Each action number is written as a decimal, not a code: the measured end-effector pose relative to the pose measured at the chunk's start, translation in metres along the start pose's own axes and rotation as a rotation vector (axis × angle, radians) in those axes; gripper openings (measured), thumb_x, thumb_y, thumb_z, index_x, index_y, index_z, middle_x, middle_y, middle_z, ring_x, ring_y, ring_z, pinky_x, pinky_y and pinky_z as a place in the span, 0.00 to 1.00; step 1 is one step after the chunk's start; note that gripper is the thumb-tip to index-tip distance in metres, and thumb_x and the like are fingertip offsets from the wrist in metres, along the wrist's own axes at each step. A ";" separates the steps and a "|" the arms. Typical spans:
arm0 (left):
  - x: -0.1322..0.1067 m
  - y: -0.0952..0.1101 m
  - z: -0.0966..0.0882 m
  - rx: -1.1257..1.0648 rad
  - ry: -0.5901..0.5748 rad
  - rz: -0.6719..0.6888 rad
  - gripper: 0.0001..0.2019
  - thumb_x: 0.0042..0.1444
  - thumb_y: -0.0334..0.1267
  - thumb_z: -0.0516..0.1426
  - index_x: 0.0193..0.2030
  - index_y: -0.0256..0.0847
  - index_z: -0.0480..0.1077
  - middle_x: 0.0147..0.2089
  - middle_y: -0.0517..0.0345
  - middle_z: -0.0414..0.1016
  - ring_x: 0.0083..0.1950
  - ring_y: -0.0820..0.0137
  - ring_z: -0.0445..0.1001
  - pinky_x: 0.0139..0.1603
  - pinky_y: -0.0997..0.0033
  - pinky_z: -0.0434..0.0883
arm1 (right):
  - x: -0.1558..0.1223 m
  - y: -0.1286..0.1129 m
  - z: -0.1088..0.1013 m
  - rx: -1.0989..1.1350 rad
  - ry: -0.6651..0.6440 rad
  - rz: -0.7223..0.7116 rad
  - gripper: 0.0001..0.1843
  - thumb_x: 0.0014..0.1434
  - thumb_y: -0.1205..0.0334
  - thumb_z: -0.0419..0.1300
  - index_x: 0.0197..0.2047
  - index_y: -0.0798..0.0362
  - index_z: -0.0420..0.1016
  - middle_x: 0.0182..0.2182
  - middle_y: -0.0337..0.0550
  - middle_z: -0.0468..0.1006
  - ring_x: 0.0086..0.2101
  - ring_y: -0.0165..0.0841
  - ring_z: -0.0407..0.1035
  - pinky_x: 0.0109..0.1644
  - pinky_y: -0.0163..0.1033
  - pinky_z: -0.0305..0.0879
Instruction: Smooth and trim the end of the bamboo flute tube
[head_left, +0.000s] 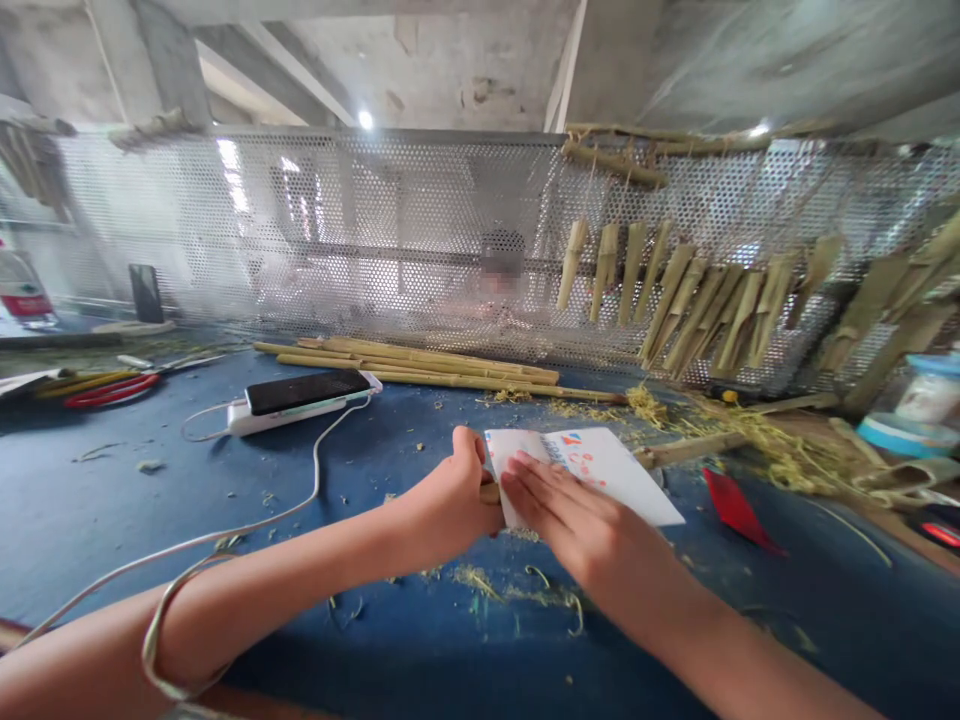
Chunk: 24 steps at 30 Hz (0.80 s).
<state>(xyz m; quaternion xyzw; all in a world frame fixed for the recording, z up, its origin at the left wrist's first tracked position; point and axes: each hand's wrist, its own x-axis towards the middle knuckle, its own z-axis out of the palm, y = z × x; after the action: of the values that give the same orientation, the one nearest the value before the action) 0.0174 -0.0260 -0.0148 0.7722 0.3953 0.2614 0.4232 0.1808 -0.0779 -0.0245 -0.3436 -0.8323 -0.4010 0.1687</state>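
In the middle of the head view, my left hand (454, 500) is closed around the end of a thin bamboo piece (490, 493), of which only a short bit shows. My right hand (574, 515) presses a folded white paper sheet (634, 480) with blue and red print over the bamboo, fingers together and thumb hidden. The sheet looks stiff, like the back of sandpaper; its underside is out of sight. Another bamboo length (694, 449) shows beyond the sheet's right edge; whether it belongs to the held piece I cannot tell.
Bamboo sticks (427, 366) lie across the blue table (285, 620). A phone (306, 391) rests on a white power bank with a cable (318, 460). Shavings (780, 440) and a red scrap (739, 508) are at right. Bamboo pieces (686, 300) hang on a perforated metal screen (420, 220).
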 end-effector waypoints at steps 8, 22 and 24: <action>-0.001 0.003 0.001 0.068 0.003 -0.003 0.23 0.40 0.33 0.55 0.30 0.45 0.39 0.21 0.73 0.59 0.20 0.81 0.54 0.19 0.78 0.53 | 0.000 0.001 0.002 0.025 0.018 0.022 0.20 0.54 0.81 0.44 0.48 0.70 0.69 0.47 0.60 0.70 0.49 0.41 0.62 0.50 0.44 0.65; -0.001 -0.008 0.005 0.099 0.033 0.060 0.22 0.41 0.34 0.56 0.31 0.44 0.41 0.22 0.72 0.59 0.21 0.81 0.54 0.20 0.78 0.52 | -0.002 0.001 0.003 0.011 -0.014 -0.001 0.21 0.55 0.81 0.43 0.49 0.69 0.68 0.49 0.59 0.68 0.51 0.41 0.59 0.53 0.43 0.62; -0.001 -0.006 0.005 0.088 0.023 0.039 0.22 0.41 0.34 0.56 0.31 0.45 0.40 0.22 0.72 0.59 0.21 0.81 0.55 0.20 0.79 0.52 | -0.001 0.000 0.002 0.007 -0.004 -0.014 0.21 0.55 0.81 0.43 0.48 0.69 0.68 0.48 0.59 0.69 0.51 0.41 0.60 0.52 0.43 0.63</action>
<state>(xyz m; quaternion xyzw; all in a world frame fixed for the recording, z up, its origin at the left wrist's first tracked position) 0.0182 -0.0270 -0.0227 0.7946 0.3961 0.2610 0.3789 0.1816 -0.0773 -0.0262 -0.3379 -0.8365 -0.3986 0.1653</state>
